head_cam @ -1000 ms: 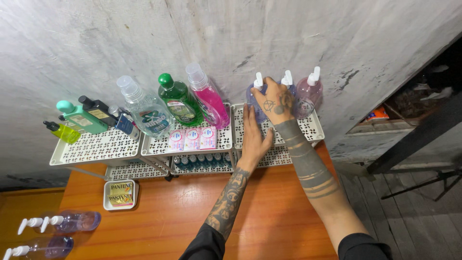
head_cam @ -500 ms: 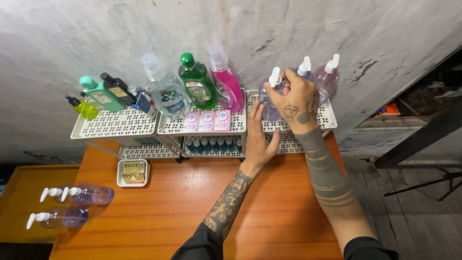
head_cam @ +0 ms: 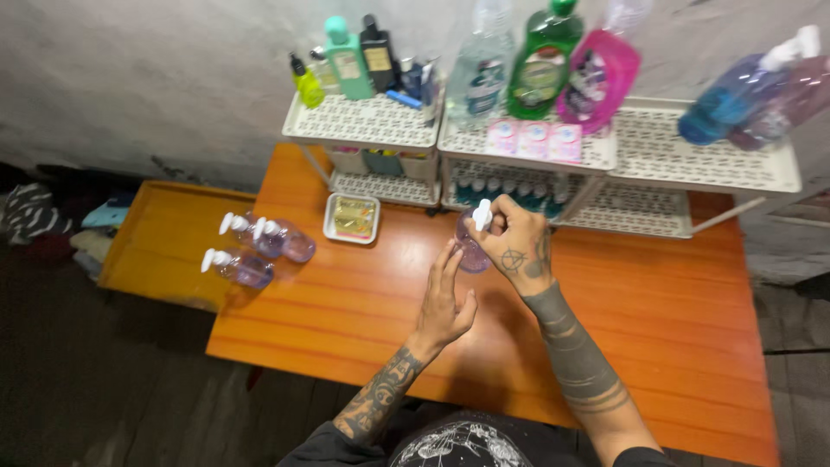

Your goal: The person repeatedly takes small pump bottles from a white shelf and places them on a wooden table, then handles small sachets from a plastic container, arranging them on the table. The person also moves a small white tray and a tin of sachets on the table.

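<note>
**Right hand gripping pump bottle over tabletop**

Head view. Right hand (head_cam: 519, 251) is closing around a small clear purple pump bottle (head_cam: 472, 251), fingers wrapping the neck below the white pump head. The bottle is standing about upright over the orange tabletop (head_cam: 657, 320), just in front of the racks; whether its base is touching the wood cannot be told. Left hand (head_cam: 445, 298) is hovering open and empty, fingers straight and together, tips pointing at the bottle and just beside it, possibly brushing its lower side.

At the left end of the tabletop, two more pump bottles (head_cam: 255, 251) are lying on their sides, close to one another, white pumps pointing left. A small white tray (head_cam: 352, 218) is sitting between them and the hands, near the foot of the left rack.

Along the wall, white perforated racks (head_cam: 367, 121) are standing side by side. The left rack is carrying small bottles: yellow, teal, dark. The middle one is carrying a clear bottle, a green bottle (head_cam: 540, 65) and a pink pouch (head_cam: 599, 78), with three small pink packets (head_cam: 533, 138) at its front edge. On the right rack, a blue bottle and a purple pump bottle (head_cam: 752, 95) are leaning together. A yellow tray (head_cam: 164, 242) is lying lower down, left of the tabletop.
</note>
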